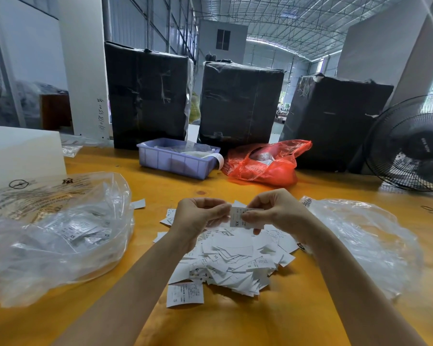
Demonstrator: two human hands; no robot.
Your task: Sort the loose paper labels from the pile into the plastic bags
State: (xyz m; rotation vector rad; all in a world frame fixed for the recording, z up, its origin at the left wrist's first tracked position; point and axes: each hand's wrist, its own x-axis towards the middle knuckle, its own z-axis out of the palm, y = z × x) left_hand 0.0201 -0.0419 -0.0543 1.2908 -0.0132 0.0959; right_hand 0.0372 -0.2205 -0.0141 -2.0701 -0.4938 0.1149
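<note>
Right hand (272,211) thumb and fingers pinch label (238,218) by right edge; left hand (198,216) fingers curled, tips pinching left edge. Label held above far side of pile (230,260), reads "XS". Pile labels on table (260,315) show "XS", "S"; nearest loose one reads "S". Left bag (56,236) holds labels marked "XS", printed warning symbols on far part, text unreadable. Right bag (365,240) just beside pile, contents unclear.
</note>
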